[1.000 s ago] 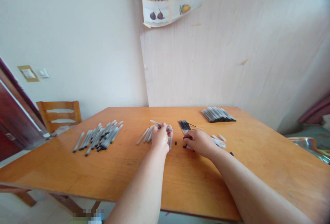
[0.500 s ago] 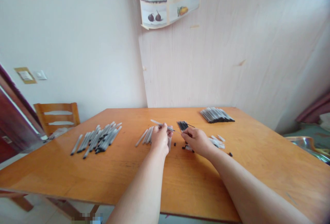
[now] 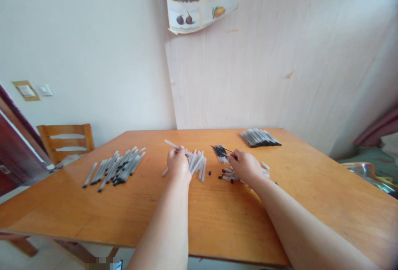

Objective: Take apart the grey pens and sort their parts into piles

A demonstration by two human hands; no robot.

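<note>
My left hand [image 3: 179, 165] is closed round a translucent pen barrel [image 3: 170, 143], whose far end sticks out to the upper left. Just beside that hand lie loose pen barrels [image 3: 202, 169], partly hidden behind it. My right hand [image 3: 245, 166] has thumb and forefinger pinched at the end of a thin dark pen refill [image 3: 226, 149] that lies slantwise over a bundle of refills [image 3: 220, 154]. Under and around this hand are whitish pen caps [image 3: 229, 176], some with black ends. A small black plug [image 3: 209, 173] lies between the hands.
On the wooden table [image 3: 149, 212], a heap of grey pens with black ends [image 3: 120, 168] lies at the left. A neat row of similar pens [image 3: 259, 138] is at the back right. A wooden chair [image 3: 65, 141] stands beyond the left edge; the wall rises behind.
A dark refill showed at the barrel's near end half a second ago. Since then my left hand has moved left with the barrel, and my right hand has moved right, away from it.
</note>
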